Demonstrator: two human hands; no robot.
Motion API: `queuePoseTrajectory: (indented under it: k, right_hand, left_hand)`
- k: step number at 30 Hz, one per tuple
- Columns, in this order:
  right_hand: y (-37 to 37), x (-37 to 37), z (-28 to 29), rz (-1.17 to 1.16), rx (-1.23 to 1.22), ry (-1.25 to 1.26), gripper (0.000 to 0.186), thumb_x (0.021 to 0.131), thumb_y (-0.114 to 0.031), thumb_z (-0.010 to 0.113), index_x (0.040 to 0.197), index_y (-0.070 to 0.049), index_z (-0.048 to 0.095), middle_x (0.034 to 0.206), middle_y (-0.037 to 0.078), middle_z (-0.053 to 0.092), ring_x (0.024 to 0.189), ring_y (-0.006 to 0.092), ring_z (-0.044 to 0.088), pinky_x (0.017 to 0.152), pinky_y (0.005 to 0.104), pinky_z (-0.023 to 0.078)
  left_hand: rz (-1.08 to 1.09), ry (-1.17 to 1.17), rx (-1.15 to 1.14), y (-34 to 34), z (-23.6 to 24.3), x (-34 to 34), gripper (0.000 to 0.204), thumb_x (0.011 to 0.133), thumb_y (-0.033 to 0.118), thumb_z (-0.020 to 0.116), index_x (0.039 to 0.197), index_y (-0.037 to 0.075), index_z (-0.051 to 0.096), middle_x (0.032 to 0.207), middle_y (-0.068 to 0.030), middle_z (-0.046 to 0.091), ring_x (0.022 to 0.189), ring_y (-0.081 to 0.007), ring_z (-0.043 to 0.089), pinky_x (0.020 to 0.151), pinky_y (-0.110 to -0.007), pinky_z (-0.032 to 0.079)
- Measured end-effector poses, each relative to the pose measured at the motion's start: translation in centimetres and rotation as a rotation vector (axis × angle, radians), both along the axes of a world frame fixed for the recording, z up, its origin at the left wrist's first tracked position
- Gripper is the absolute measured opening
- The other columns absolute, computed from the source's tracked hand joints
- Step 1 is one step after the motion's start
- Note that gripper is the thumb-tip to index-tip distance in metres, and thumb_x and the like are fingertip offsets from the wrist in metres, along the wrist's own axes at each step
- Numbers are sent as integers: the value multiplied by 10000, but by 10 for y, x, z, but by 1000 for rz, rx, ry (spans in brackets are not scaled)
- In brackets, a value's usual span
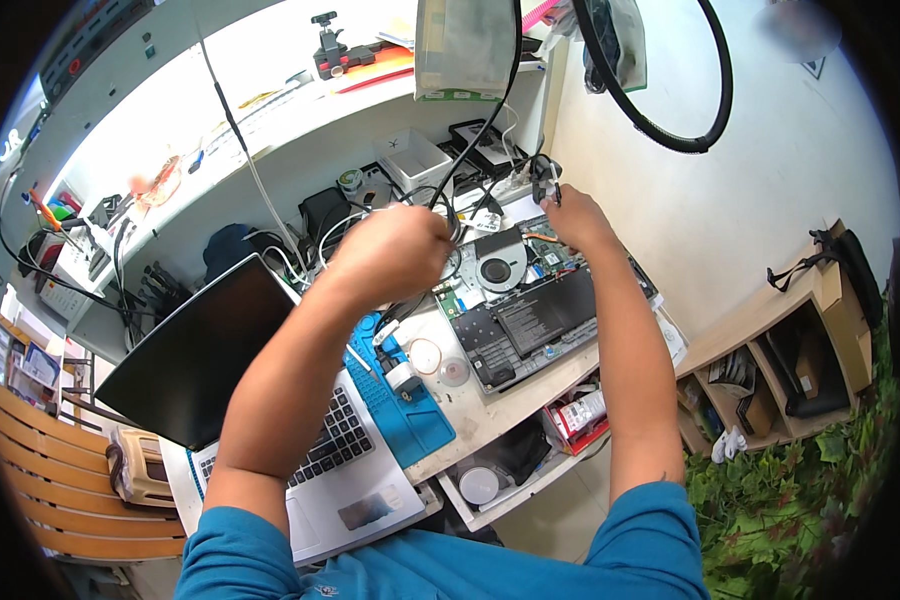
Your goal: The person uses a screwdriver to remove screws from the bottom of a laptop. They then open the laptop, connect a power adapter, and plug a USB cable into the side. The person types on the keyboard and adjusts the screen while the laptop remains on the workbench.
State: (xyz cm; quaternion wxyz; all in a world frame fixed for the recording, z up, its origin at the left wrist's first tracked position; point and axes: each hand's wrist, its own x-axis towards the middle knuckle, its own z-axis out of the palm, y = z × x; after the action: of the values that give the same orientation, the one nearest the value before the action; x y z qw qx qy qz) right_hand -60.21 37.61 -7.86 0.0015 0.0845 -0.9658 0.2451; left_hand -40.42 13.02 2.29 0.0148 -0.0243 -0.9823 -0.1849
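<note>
The left hand (395, 255), near the middle of the frame, is curled beside a black cable (511, 85), and I cannot tell whether it grips anything. Right of centre lies an opened laptop base (550, 312) with its fan (500, 270) showing; near its top edge the right hand (577, 217) pinches a small dark piece (542, 190)

No text is legible; on the laptop battery (558, 312) before me, I see only fine, unreadable print.
</note>
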Motion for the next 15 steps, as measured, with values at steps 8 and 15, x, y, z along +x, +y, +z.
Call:
queuePoseTrajectory:
  k: [8,15]
  right_hand:
    - [-11,23,-16,-4,239,52,412,1006,-261,709,1289,39,685,1281,283,766,1221,438,744,1069,524,577]
    - [7,26,-16,-71,227,52,469,1020,-358,727,1261,44,738,1285,284,765,1223,434,745,1061,525,586]
  left_hand:
    - [139,-19,-295,-38,-28,2,294,968,160,733,1233,69,820,1131,-238,800,1084,-435,762,969,-503,600]
    - [138,-112,-296,-38,-43,27,302,963,206,778,1240,96,823,1148,-208,808,1122,-413,761,970,-503,597]
